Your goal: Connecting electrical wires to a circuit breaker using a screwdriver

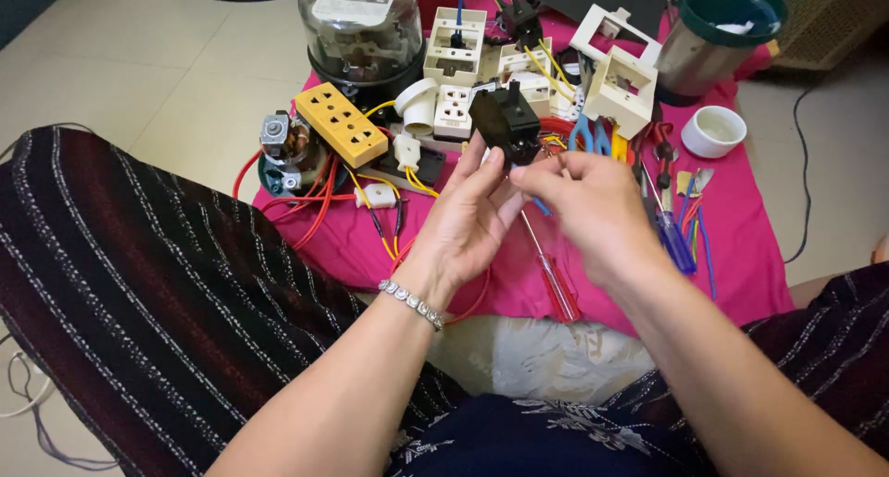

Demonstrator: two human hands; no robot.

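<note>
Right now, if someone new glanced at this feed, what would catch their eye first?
The two hands meeting at centre: the left hand holds up a small black electrical part while the right hand pinches at its underside. Below them a red-handled screwdriver lies on the bright pink cloth. Behind, a yellow socket strip sits left of centre, a glass-domed meter beyond it.
</note>
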